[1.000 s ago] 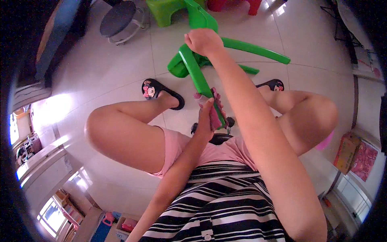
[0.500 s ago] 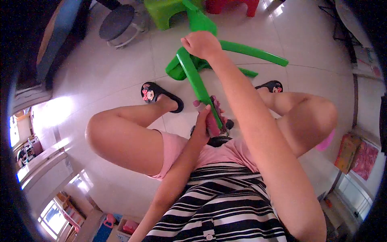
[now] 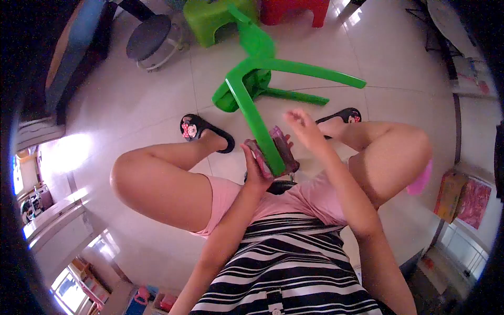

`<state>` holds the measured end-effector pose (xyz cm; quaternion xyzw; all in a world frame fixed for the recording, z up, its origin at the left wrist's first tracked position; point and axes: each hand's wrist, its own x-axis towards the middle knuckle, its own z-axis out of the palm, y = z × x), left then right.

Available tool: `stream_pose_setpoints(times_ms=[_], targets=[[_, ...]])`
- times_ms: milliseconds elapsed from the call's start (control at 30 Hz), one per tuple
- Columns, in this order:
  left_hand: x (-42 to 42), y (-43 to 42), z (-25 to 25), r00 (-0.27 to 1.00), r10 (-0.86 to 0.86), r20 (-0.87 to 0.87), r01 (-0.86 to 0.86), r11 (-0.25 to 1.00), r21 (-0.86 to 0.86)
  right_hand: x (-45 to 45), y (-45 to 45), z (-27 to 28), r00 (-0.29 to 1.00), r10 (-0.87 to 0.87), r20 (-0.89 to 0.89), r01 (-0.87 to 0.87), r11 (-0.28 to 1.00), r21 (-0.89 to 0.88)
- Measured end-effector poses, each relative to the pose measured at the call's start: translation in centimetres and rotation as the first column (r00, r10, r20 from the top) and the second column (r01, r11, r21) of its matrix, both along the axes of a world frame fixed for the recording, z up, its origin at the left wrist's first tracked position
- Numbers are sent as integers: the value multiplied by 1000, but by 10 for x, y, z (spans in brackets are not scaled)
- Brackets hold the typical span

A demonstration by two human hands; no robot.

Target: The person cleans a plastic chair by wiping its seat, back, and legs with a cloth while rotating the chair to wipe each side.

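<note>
A green plastic chair (image 3: 252, 113) lies tipped over on the floor between my feet, one leg reaching back to my lap. My left hand (image 3: 256, 169) holds a pinkish-purple cloth (image 3: 283, 149) around the end of that leg. To the right of the leg, my right hand (image 3: 302, 123) hangs in the air, off the chair, with its fingers curled and partly blurred. Whether anything is between those fingers is not visible.
A round dark stool (image 3: 149, 38) stands at the upper left. A light green stool (image 3: 210, 18) and a red stool (image 3: 296, 11) stand beyond the chair. At the right is a cardboard box (image 3: 450, 197). Black slippers are on my feet.
My right hand has let go of the chair's upper part and come back toward me. My left hand's fingers have spread somewhat around the cloth. The chair has shifted slightly in view.
</note>
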<state>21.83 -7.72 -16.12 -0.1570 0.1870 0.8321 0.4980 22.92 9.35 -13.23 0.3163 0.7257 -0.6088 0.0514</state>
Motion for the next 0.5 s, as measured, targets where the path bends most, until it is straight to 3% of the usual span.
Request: stream_pose_setpoints(times_ms=[33, 133, 233, 333, 433, 500], targets=[[-1, 0, -4, 1000, 8, -9, -8, 998, -60, 8, -3, 0, 995, -7, 102, 18, 994, -106], [2, -9, -31, 995, 16, 96, 2, 983, -185, 28, -10, -50, 974, 174, 147, -196, 969, 151], [2, -4, -37, 998, 18, 66, -11, 993, -117, 26, -10, -24, 902, 312, 298, -337, 941, 34], [1, -8, -36, 995, -99, 33, 88, 964, 249, 31, -11, -42, 916, 292, 276, -342, 927, 153], [1, -3, -25, 991, -127, -33, 126, 991, -37, 24, -4, -22, 850, 441, 290, -416, 898, -144], [-1, 1, -30, 993, -113, -32, 111, 992, -61, 27, -9, -28, 885, 362, 291, -317, 929, -191]])
